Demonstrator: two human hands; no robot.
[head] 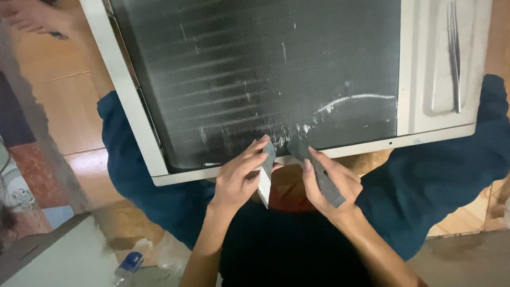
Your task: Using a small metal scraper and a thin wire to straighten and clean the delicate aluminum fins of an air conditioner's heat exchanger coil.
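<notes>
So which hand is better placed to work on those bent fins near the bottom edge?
Probably the right hand: its grey tool tips against the finned coil beside the white scuffs. The left hand holds its white-grey piece just off them.

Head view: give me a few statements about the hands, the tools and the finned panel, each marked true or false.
1. Each hand holds a flat grey tool. True: the left hand grips a grey-and-white fin comb, the right hand a grey fin comb.
2. The tool tips are at the lower edge of the dark condenser coil. True.
3. The white frame lies flat on the floor. False: it rests across the person's knees in dark blue trousers.
4. The fins look unmarked. False: pale scrapes, one an arc, show near the right-hand tool.
5. A plastic bottle stands on the coil. False: it lies on the floor at lower left.
</notes>
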